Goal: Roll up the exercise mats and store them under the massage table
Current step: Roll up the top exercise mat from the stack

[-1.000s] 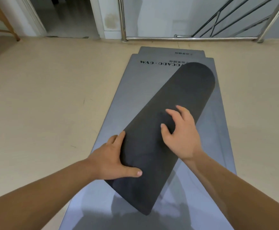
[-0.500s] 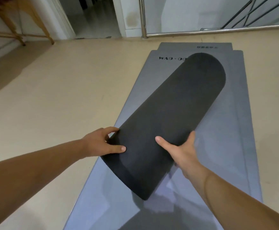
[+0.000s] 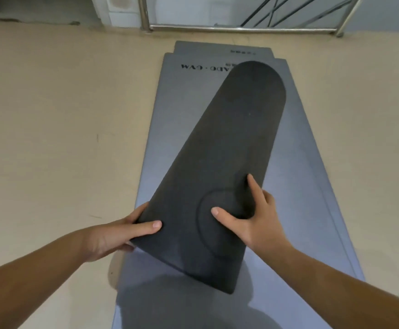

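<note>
A long black mat (image 3: 220, 162) with a rounded far end lies slanted across a grey exercise mat (image 3: 312, 186) spread flat on the floor. A second grey mat (image 3: 193, 46) peeks out beneath the far end of that one. My left hand (image 3: 120, 233) grips the black mat's near left edge, thumb on top and fingers underneath. My right hand (image 3: 253, 214) holds its near right edge, thumb and forefinger pressed on the top surface. The black mat's near end is lifted slightly off the grey mat.
Beige floor (image 3: 63, 115) stretches to the left and right of the mats. A chrome railing (image 3: 241, 28) runs along the far side, with a white wall corner (image 3: 120, 10) and a doorway at the far left. No massage table is in view.
The black mat has swung to lie straighter along the grey mat. My right hand shifted from under the edge to pressing on top; the left hand keeps its grip.
</note>
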`<state>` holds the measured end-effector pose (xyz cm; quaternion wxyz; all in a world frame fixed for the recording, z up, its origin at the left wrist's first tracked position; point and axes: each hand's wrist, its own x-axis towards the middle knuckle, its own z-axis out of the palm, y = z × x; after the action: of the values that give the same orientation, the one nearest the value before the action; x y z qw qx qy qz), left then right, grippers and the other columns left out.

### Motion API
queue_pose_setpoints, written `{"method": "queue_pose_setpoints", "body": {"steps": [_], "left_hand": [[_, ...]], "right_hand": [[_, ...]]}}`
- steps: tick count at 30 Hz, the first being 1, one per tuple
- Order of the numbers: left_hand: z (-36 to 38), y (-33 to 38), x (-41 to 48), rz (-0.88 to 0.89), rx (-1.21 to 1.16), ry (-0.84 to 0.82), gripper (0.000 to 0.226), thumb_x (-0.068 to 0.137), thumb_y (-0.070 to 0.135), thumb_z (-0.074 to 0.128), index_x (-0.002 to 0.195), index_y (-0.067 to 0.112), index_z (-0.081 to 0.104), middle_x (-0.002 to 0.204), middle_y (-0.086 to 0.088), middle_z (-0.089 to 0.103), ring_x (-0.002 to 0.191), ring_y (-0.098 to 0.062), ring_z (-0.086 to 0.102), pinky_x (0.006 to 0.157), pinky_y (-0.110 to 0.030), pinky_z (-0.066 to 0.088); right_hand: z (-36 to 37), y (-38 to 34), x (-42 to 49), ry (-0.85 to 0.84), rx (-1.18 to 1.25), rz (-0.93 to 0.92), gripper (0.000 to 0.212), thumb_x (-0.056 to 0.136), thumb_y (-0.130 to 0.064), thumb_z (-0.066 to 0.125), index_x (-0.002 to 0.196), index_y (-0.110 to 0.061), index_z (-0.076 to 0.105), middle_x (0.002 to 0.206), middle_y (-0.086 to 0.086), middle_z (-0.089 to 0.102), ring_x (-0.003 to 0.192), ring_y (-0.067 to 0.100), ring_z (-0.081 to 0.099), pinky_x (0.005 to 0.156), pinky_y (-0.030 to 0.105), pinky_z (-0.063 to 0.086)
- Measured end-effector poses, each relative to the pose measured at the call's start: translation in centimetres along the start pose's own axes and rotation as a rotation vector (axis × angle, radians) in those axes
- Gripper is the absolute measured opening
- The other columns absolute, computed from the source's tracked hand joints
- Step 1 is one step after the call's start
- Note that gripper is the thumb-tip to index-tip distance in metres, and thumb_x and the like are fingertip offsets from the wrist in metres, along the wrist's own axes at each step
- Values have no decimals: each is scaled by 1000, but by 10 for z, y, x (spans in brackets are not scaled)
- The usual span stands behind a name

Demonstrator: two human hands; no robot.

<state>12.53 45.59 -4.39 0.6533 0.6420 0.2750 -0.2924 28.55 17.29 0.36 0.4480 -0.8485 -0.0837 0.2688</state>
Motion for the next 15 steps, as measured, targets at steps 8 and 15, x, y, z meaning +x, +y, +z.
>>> {"method": "queue_pose_setpoints", "body": {"steps": [8, 15], "left_hand": [[14, -1, -2, 121, 15, 60, 118, 58, 84, 83, 155, 63, 20, 151, 26, 48, 138, -6, 50, 118, -33, 42], [11, -15, -9, 164, -93, 62, 91, 74, 75, 79, 147, 73, 24, 134, 46, 47, 128, 7, 50, 103, -37, 50]], "right_hand": [[25, -5, -25, -4, 87, 192, 141, 40, -77, 96, 136, -84, -8, 158, -17, 31, 144, 22, 43, 119, 51, 42], [33, 2, -26, 3, 168, 177, 149, 39, -75, 98, 150, -75, -2, 158, -17, 34, 140, 19, 47, 119, 48, 42]]}}
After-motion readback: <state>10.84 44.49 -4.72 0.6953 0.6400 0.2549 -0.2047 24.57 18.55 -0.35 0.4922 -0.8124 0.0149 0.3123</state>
